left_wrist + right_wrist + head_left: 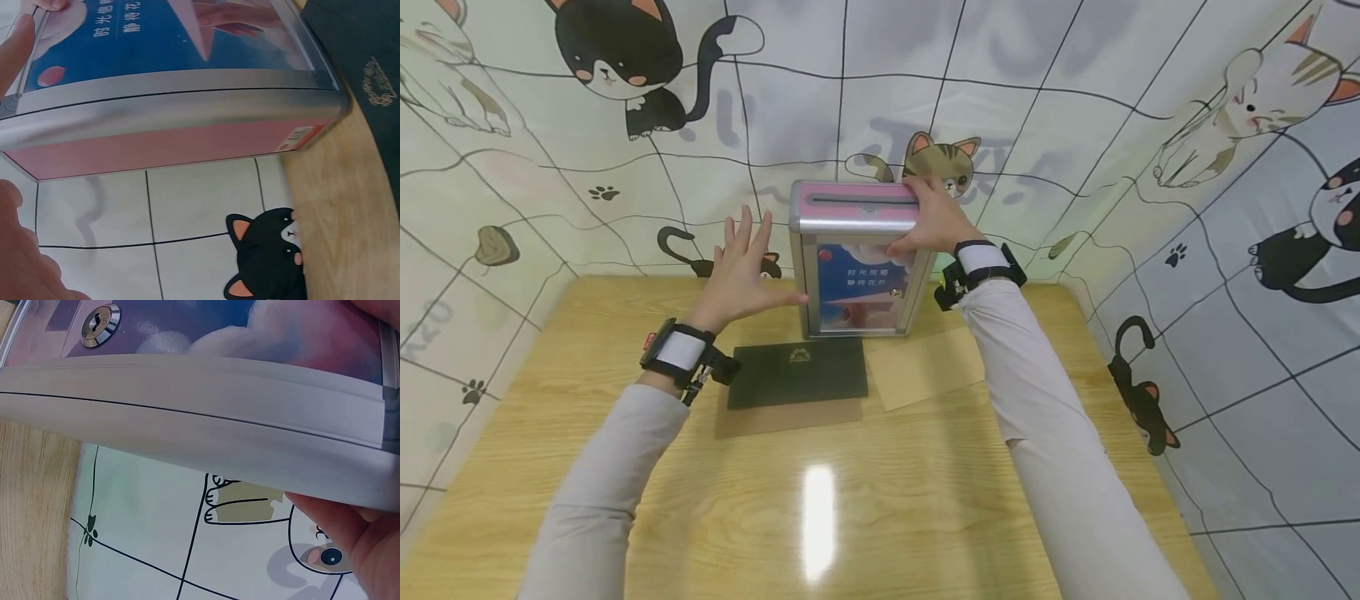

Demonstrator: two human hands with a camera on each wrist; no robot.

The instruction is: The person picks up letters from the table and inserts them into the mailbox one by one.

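Head cam: high up, facing forward and down, widest; box [859,262] upper centre, tabletop [737,517] below. Left wrist: very close, sideways, along box side at head frame's left. Right wrist: equally close, opposite side, lock [100,326] upper left. All share box front; head and left share dark green folder [797,379].

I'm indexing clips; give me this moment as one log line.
right hand: grips pink box upper right | left hand: fingers spread, thumb at box's left edge | box: upright | dark green paper: flat before box
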